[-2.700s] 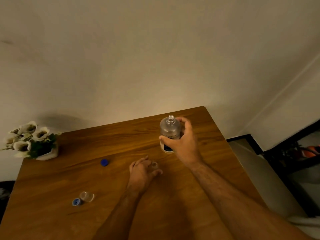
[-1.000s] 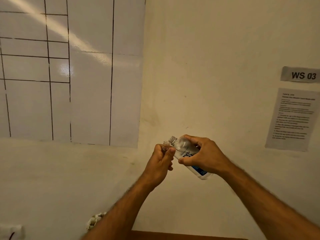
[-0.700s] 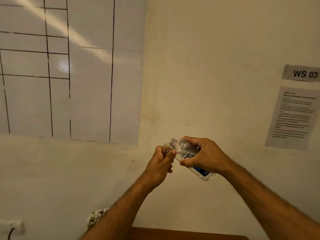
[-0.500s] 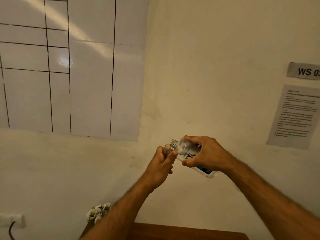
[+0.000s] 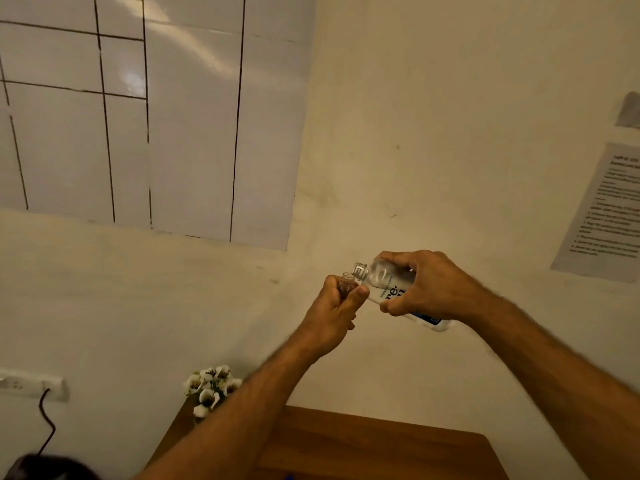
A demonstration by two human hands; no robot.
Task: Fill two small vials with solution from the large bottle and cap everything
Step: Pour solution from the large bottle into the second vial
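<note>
Both hands are raised in front of the wall, well above the table. My right hand (image 5: 427, 287) grips the large clear bottle (image 5: 386, 282), uncapped and tilted down to the left, its threaded mouth just over the vial. My left hand (image 5: 334, 315) is closed around a small vial (image 5: 347, 281), held upright with only its open neck showing above my fingers. The bottle's blue-and-white label end pokes out below my right palm. The second vial and the caps are out of sight.
The far part of the wooden table (image 5: 363, 441) shows at the bottom. A small pot of white flowers (image 5: 210, 388) stands at its back left corner. A wall socket with a black cable (image 5: 34, 389) is at lower left; a printed sheet (image 5: 602, 213) hangs at right.
Since 2.7 s ago both hands lifted the bottle and vial off the table and brought them together. Over the last second the view tipped down; the bottle stays tilted over the vial.
</note>
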